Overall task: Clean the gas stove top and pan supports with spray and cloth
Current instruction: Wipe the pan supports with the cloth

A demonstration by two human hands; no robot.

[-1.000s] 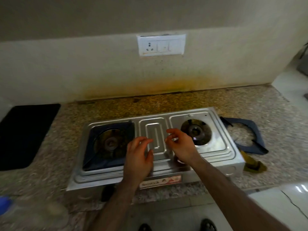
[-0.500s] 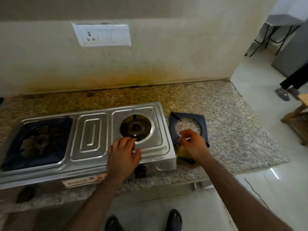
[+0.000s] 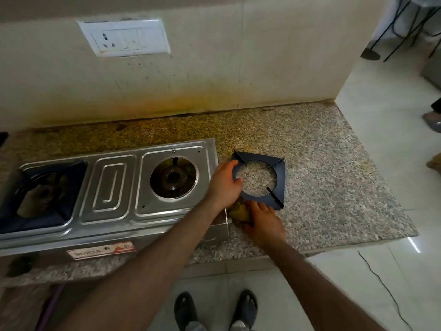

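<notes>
A steel two-burner gas stove (image 3: 114, 187) sits on the granite counter (image 3: 322, 182). Its right burner (image 3: 173, 179) is bare; a dark pan support (image 3: 40, 194) still covers the left burner. A second dark blue pan support (image 3: 276, 175) lies flat on the counter just right of the stove. My left hand (image 3: 224, 185) grips that support's left rim, thumb through its round opening. My right hand (image 3: 263, 224) grips a crumpled yellow-green cloth (image 3: 238, 210) at the support's near-left corner.
A stained wall with a white switch plate (image 3: 124, 38) backs the counter. The counter ends at the right above a tiled floor (image 3: 381, 139). A thin cable (image 3: 381, 283) lies on the floor. Another person's feet (image 3: 433, 120) show at far right.
The view swung right. My left hand left the stove's front and took hold of the loose pan support's rim. My right hand dropped from the support onto the cloth.
</notes>
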